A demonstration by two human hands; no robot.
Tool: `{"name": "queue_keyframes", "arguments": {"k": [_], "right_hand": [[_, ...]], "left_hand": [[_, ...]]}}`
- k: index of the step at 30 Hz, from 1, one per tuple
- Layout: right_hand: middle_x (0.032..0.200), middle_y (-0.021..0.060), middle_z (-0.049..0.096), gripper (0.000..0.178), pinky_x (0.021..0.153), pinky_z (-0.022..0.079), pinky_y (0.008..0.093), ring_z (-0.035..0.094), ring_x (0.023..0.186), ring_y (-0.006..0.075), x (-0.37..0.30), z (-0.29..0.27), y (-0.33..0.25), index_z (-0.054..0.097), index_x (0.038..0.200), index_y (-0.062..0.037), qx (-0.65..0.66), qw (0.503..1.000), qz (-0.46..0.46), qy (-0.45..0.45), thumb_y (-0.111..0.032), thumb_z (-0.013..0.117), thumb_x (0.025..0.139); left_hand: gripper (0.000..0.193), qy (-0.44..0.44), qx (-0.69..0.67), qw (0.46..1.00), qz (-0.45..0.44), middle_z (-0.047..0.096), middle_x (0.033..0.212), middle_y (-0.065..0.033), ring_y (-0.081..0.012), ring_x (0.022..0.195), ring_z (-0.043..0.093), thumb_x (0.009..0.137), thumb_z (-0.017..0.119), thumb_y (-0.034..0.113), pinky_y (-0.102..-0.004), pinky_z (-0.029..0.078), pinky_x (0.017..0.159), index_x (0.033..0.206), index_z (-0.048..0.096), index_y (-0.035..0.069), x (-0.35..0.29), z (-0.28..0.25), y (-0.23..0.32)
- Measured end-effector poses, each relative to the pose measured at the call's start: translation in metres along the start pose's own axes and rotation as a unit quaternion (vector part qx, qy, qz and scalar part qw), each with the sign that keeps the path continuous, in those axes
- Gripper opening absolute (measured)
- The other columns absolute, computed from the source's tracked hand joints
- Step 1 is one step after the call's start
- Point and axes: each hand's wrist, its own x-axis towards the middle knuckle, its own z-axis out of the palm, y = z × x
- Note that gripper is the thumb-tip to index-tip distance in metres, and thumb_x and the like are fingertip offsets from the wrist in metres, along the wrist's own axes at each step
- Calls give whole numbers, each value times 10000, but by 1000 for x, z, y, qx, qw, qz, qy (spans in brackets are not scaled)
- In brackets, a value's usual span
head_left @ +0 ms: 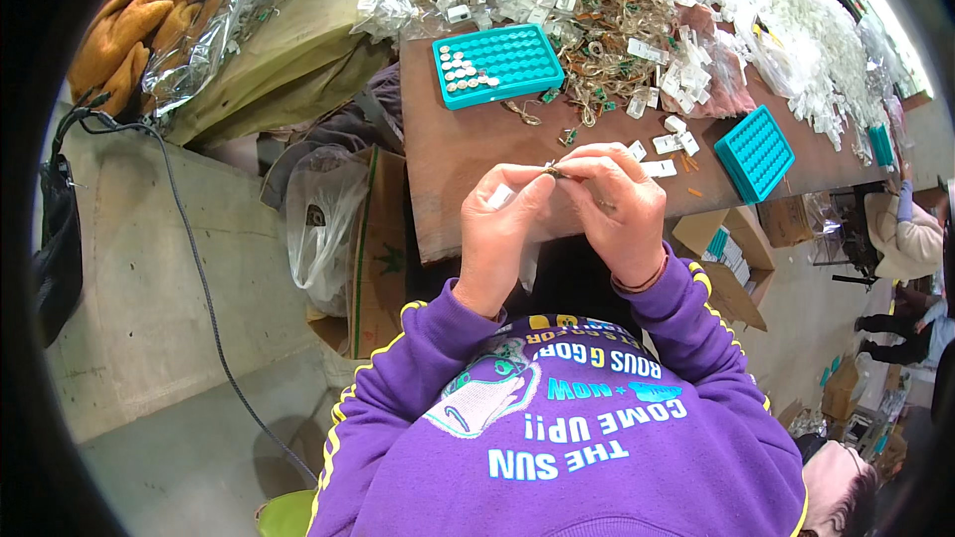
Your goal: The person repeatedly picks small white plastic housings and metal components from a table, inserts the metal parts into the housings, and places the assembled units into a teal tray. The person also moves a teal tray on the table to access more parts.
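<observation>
Above the near edge of the brown table, my left hand (495,229) and my right hand (622,214) meet at the fingertips. Both are closed in a pinch around a small brownish piece with thin strands (554,170); its exact kind is too small to tell. A bit of white (500,196) shows by my left fingers, and I cannot tell whether they hold it. Just beyond lie small green circuit boards with wires (568,136). White plastic casings (659,168) lie to the right of my right hand. Further back, a teal tray (542,62) holds several round white pieces at its left.
A second teal tray (756,154) sits tilted at the table's right edge. Heaps of tangled wired boards (602,40) and white plastic parts (776,30) cover the back. Cardboard boxes (378,268) stand below the table on the left and right. A dark cable (189,209) hangs at left.
</observation>
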Motion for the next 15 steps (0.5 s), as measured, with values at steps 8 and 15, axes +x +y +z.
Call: {"name": "queue_keyframes", "arguments": {"k": [8, 15], "right_hand": [[898, 91, 702, 122, 677, 533, 277, 676, 821, 195, 2, -4, 6, 668, 857, -16, 83, 996, 33, -19, 33, 700, 750], [905, 103, 702, 119, 733, 527, 281, 669, 832, 195, 1, -5, 3, 674, 853, 10, 73, 996, 42, -20, 66, 692, 749]], "left_hand": [[143, -15, -8, 999, -28, 611, 808, 4, -69, 741, 548, 899, 665, 115, -209, 438, 684, 995, 643, 12, 0, -3, 2], [134, -11, 34, 999, -2, 637, 856, 4, -58, 751, 568, 893, 677, 112, -203, 459, 690, 985, 644, 20, -2, -3, 4]]}}
